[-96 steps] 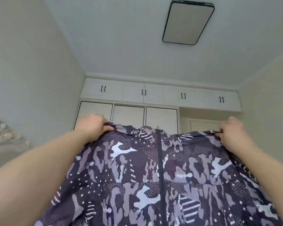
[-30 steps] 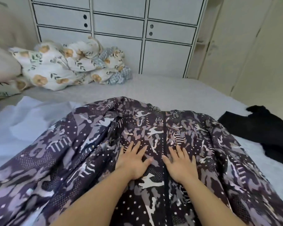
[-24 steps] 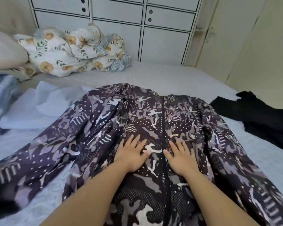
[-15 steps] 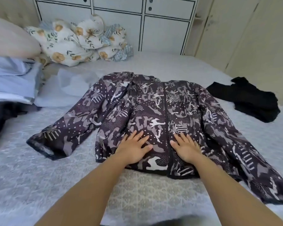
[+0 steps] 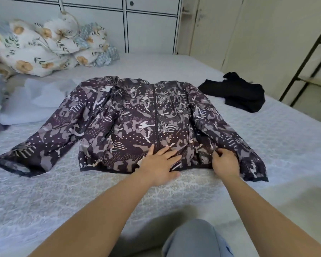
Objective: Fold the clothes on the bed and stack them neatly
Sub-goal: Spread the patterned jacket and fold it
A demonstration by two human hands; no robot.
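Observation:
A dark purple camouflage-print zip jacket (image 5: 137,119) lies front up on the grey patterned bed (image 5: 44,191), both sleeves spread outward. My left hand (image 5: 158,164) rests flat, fingers straight, on the jacket's hem beside the zip. My right hand (image 5: 225,162) is at the hem's right corner, fingers curled and pinching the fabric where the right sleeve meets the body. A crumpled black garment (image 5: 237,91) lies on the bed to the far right.
A floral duvet (image 5: 44,45) is bunched at the far left. Pale blue cloth (image 5: 35,101) lies left of the jacket. White cupboards (image 5: 146,26) stand behind the bed. A black metal rack (image 5: 308,58) stands at the right. My grey-clad knee (image 5: 195,238) is at the bottom.
The jacket went from held up to laid flat on the bed. Both hands slid down to the hem. My right hand moved out to the right corner and now pinches the fabric.

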